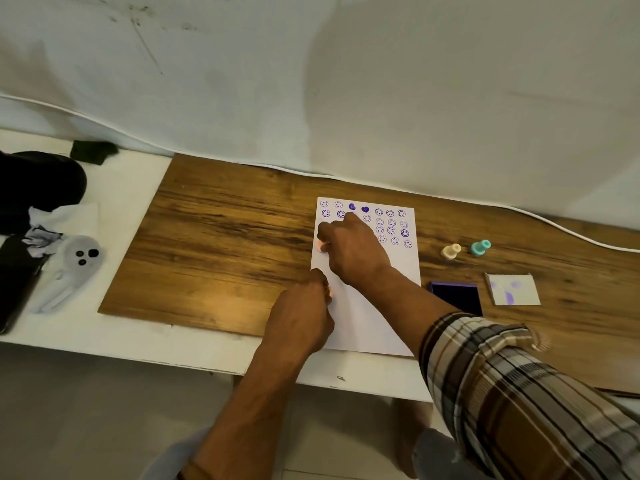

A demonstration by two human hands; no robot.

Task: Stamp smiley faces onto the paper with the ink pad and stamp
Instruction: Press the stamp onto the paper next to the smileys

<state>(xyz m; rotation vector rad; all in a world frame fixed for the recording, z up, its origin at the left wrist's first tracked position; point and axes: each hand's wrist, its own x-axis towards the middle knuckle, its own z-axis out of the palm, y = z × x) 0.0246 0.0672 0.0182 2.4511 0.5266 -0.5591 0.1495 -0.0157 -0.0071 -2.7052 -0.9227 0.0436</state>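
Observation:
A white paper (pixel 374 317) lies on a wooden board (pixel 214 244), its top rows filled with purple smiley prints and two hearts. My right hand (pixel 353 251) grips a pink stamp (pixel 321 247) and holds it down on the paper near the left edge, under the printed rows. My left hand (pixel 304 313) rests curled on the paper's left edge, pinning it; whether it holds anything I cannot tell. The open purple ink pad (pixel 457 296) sits to the right of the paper.
A cream stamp (pixel 450 251) and a teal stamp (pixel 481 247) stand right of the paper. The ink pad's white lid (pixel 514 289) lies beyond the pad. On the white table (pixel 138 337) at left are a grey plush toy (pixel 76 265), crumpled tissue and dark objects.

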